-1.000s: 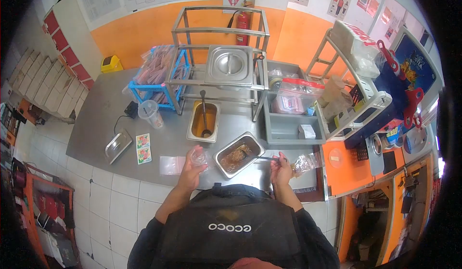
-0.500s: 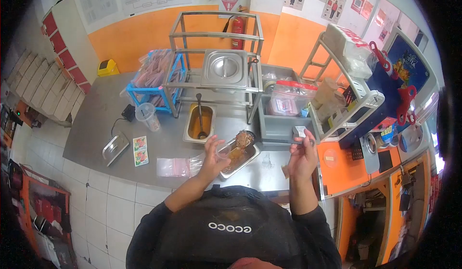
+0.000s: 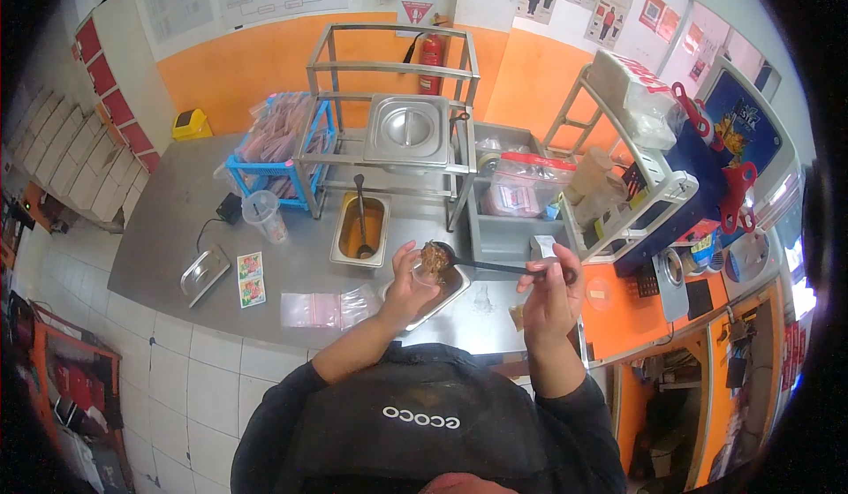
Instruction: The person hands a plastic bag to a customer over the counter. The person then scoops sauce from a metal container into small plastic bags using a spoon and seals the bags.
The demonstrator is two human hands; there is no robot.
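My left hand (image 3: pixel 408 293) holds a small clear plastic bag or cup (image 3: pixel 424 275) over the near steel pan (image 3: pixel 452 298). In my right hand (image 3: pixel 555 295) is the handle of a long black ladle (image 3: pixel 503 267). Brown chunky food (image 3: pixel 435 260) heaps the ladle's bowl, which is at the mouth of the clear container. Part of the pan is hidden by my left hand. Behind it stands a second steel pan (image 3: pixel 378 229) of orange-brown liquid, with another dark ladle (image 3: pixel 360 216) in it.
Clear bags (image 3: pixel 327 309), printed sachets (image 3: pixel 251 280), a steel lid (image 3: pixel 205 276) and a plastic cup (image 3: pixel 265 216) lie or stand leftward. Behind are a blue basket (image 3: pixel 283 185) and a metal rack (image 3: pixel 389 97). A grey bin (image 3: pixel 512 238) and white shelf (image 3: pixel 618 220) stand to the right.
The loaded ladle has moved left, closer to my left hand, and now meets the clear container. My left hand has shifted slightly right. The view has shifted a little.
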